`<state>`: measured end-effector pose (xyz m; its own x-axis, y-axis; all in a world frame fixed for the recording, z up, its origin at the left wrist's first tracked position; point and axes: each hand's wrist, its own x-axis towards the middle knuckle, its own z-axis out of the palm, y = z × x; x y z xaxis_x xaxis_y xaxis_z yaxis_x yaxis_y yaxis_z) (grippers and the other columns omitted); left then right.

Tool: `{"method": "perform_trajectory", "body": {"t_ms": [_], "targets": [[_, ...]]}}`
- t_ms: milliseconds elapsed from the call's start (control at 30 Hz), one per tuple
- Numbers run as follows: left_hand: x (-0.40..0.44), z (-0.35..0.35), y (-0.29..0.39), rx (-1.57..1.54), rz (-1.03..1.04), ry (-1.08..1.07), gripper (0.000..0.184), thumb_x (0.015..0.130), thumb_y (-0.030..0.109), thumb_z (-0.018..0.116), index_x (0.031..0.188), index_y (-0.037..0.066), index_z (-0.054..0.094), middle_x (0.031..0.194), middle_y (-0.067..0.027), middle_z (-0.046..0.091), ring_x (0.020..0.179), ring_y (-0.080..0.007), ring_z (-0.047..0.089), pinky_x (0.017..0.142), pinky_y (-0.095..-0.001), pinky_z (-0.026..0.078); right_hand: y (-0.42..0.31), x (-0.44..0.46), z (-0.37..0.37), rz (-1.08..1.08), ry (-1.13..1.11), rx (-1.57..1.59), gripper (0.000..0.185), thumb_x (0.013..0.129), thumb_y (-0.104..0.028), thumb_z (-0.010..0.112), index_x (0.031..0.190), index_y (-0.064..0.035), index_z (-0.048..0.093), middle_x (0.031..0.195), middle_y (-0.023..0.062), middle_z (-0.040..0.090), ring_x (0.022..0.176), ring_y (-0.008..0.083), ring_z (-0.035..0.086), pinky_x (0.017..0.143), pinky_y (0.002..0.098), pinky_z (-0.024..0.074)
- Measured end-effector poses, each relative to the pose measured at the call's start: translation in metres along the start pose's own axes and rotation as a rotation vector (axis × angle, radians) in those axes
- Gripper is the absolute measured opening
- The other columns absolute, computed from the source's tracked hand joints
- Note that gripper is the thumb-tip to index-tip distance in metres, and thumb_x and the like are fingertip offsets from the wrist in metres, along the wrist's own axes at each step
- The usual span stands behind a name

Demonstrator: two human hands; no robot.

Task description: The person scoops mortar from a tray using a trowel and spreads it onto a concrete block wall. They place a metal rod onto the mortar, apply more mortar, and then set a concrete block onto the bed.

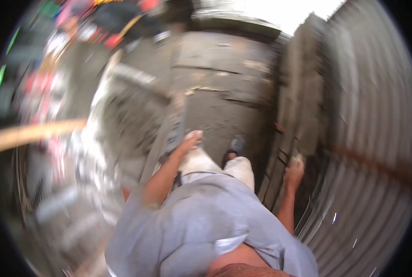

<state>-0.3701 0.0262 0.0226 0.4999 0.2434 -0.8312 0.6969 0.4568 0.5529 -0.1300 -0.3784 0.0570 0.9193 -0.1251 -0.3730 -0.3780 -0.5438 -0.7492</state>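
My left hand [192, 140] hangs in front of my left thigh, over the light trousers [200, 160]. Its fingers look loosely bent and apart, with nothing visible in them. Out to the right, my right hand [294, 171] is low beside the upright wooden boards [303, 87], its fingers curled in. A small pale patch shows at its fingertips, too blurred to name. Whether this hand touches the boards I cannot tell. A dark shoe [236, 145] is on the floor ahead of me.
A corrugated metal wall [372, 92] runs along the right. The grey floor [215, 111] has cracked slabs and debris. On the left are a low-edged pit [132, 117], a light wooden bar [37, 132] and blurred red-and-white items [42, 99]. Strong blur covers the edges.
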Motion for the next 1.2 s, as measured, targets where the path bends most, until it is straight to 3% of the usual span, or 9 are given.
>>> {"method": "perform_trajectory", "body": {"t_ms": [100,333,400,667,833,933,1000,1067,1200], "targets": [[-0.042,-0.019,-0.032,-0.083,0.097,0.166,0.103,0.081,0.067,0.062,0.148,-0.004,0.028,0.137,-0.0216,0.048,0.121,-0.026,0.051,0.098,-0.0403,0.042,-0.044,-0.013,0.068,-0.032,-0.315,0.2,0.022,0.096,-0.023,0.058,0.105,-0.003,0.059,0.071,-0.0007,0.053,0.056,0.0088,0.047,0.051,0.0278,0.0424],[-0.099,-0.068,-0.097,-0.243,0.325,0.387,0.077,0.088,0.042,0.066,0.14,-0.008,0.039,0.132,-0.0217,0.056,0.122,-0.0292,0.054,0.1,-0.0341,0.043,-0.156,-0.055,0.245,-0.784,-0.86,-0.388,0.021,0.096,-0.022,0.055,0.093,-0.0015,0.058,0.063,0.0027,0.048,0.056,0.0102,0.048,0.052,0.0296,0.0408],[-0.132,-0.096,-0.101,-0.104,0.361,0.665,0.065,0.089,0.034,0.066,0.135,-0.008,0.046,0.13,-0.0223,0.057,0.122,-0.0296,0.054,0.101,-0.0368,0.044,-0.222,-0.111,0.289,-0.9,-0.975,-0.426,0.027,0.094,-0.028,0.059,0.096,-0.0004,0.06,0.069,0.0212,0.053,0.059,0.0273,0.053,0.06,0.0376,0.0457],[-0.191,-0.199,-0.258,-0.173,0.022,1.768,0.068,0.087,0.043,0.068,0.132,-0.005,0.049,0.129,-0.0271,0.052,0.118,-0.0394,0.052,0.099,-0.043,0.043,-0.329,-0.245,0.578,-1.54,-0.924,-0.604,0.032,0.091,-0.035,0.059,0.093,-0.0038,0.059,0.084,0.0267,0.065,0.082,0.0461,0.062,0.069,0.0518,0.05],[-0.188,-0.205,-0.353,-0.12,-0.283,1.647,0.089,0.086,0.066,0.055,0.142,-0.002,0.041,0.137,-0.028,0.045,0.132,-0.0441,0.037,0.111,-0.0483,0.028,-0.314,-0.315,0.699,-1.772,-0.903,-1.027,0.038,0.093,-0.04,0.051,0.098,-0.0026,0.06,0.093,0.0269,0.067,0.088,0.0407,0.065,0.068,0.0491,0.0535],[-0.201,-0.205,-0.326,0.038,-0.422,1.425,0.093,0.086,0.072,0.048,0.145,0.001,0.038,0.146,-0.0267,0.035,0.139,-0.0469,0.024,0.113,-0.0553,0.021,-0.263,-0.335,0.714,-1.934,-0.978,-0.914,0.025,0.099,-0.021,0.043,0.093,-0.0033,0.059,0.061,0.0108,0.054,0.053,0.02,0.059,0.048,0.0382,0.0523],[-0.188,-0.204,-0.329,0.028,-0.48,1.386,0.093,0.085,0.074,0.046,0.146,0.004,0.038,0.151,-0.0245,0.026,0.141,-0.0498,0.017,0.111,-0.0624,0.018,-0.195,-0.295,0.726,-2.579,-0.483,-0.862,0.019,0.097,-0.014,0.043,0.093,-0.0028,0.057,0.06,0.0099,0.054,0.048,0.0214,0.057,0.047,0.0383,0.052],[-0.181,-0.204,-0.326,0.068,-0.575,1.394,0.095,0.085,0.077,0.041,0.147,0.005,0.036,0.152,-0.0247,0.025,0.141,-0.0506,0.014,0.111,-0.0634,0.015,-0.188,-0.313,0.672,-1.79,-1.221,-1.154,0.018,0.095,-0.019,0.05,0.097,-0.0018,0.055,0.072,0.0202,0.063,0.06,0.0338,0.065,0.051,0.0443,0.0533],[-0.177,-0.203,-0.334,0.044,-0.607,1.371,0.099,0.083,0.08,0.04,0.148,0.006,0.035,0.153,-0.0251,0.024,0.142,-0.0509,0.011,0.112,-0.0639,0.012,-0.2,-0.321,0.573,-1.654,-1.216,-1.031,0.028,0.091,-0.029,0.059,0.1,-0.0036,0.055,0.085,0.0254,0.067,0.072,0.0428,0.066,0.059,0.0503,0.0522]]}}
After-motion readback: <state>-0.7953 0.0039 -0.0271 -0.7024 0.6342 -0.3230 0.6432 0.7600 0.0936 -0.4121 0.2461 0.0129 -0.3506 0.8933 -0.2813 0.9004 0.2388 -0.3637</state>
